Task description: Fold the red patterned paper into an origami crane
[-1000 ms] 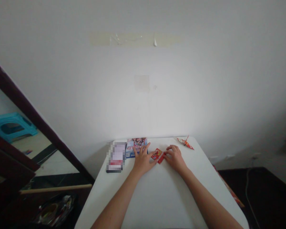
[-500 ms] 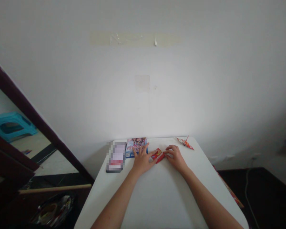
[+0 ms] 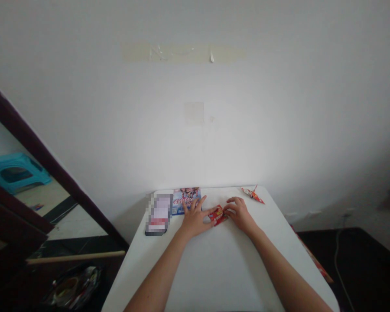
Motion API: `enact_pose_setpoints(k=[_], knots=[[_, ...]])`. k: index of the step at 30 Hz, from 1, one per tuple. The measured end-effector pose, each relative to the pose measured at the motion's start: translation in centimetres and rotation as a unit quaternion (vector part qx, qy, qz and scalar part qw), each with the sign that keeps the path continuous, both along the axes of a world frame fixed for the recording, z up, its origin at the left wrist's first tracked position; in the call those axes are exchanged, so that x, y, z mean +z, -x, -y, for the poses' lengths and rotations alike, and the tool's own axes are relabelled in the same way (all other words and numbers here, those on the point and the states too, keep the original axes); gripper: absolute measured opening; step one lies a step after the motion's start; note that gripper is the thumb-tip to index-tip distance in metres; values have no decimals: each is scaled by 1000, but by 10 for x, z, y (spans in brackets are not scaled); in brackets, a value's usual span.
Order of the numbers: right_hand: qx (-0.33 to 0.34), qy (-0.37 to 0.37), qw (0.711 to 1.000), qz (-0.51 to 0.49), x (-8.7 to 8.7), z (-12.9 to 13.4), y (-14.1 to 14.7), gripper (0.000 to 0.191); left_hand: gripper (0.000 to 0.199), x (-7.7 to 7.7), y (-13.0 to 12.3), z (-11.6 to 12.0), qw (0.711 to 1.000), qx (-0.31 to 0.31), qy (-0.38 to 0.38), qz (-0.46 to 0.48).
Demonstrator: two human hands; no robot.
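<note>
Evidently red paper (image 3: 218, 215) between hands (image 3: 194, 221) (image 3: 240, 217)

Pale wall (image 3: 279, 108) w/ strip (image 3: 182, 52) (yellowish), white tbl (image 3: 217, 273) by it, blue stool (image 3: 21, 161) far L.

Through my feed I take this for a room in a home: a white surface (image 3: 211, 268) under the left grip (image 3: 194, 220), a wall (image 3: 279, 108) marked with tape (image 3: 182, 53) beyond it, a blue plastic stool (image 3: 22, 160) well off to its left.

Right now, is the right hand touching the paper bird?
Apart. The head view shows white table between the right hand and the paper bird.
</note>
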State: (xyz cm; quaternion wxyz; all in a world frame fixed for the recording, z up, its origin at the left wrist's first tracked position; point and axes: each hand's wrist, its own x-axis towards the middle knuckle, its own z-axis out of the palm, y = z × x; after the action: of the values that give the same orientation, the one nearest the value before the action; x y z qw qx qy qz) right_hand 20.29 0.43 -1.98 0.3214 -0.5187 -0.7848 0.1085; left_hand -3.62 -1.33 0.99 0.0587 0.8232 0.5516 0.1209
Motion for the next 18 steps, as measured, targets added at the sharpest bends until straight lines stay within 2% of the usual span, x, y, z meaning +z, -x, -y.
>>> enact_pose_setpoints(k=[8, 14, 18], knots=[[-44, 27, 998, 32, -3, -1, 12, 12, 58, -1, 5, -3, 999, -31, 17, -24], [-71, 32, 996, 33, -3, 0, 17, 13, 64, 5, 5, -3, 997, -30, 59, -46], [-87, 33, 995, 30, 0, 2, 20, 13, 64, 6, 3, -1, 997, -26, 55, -40]])
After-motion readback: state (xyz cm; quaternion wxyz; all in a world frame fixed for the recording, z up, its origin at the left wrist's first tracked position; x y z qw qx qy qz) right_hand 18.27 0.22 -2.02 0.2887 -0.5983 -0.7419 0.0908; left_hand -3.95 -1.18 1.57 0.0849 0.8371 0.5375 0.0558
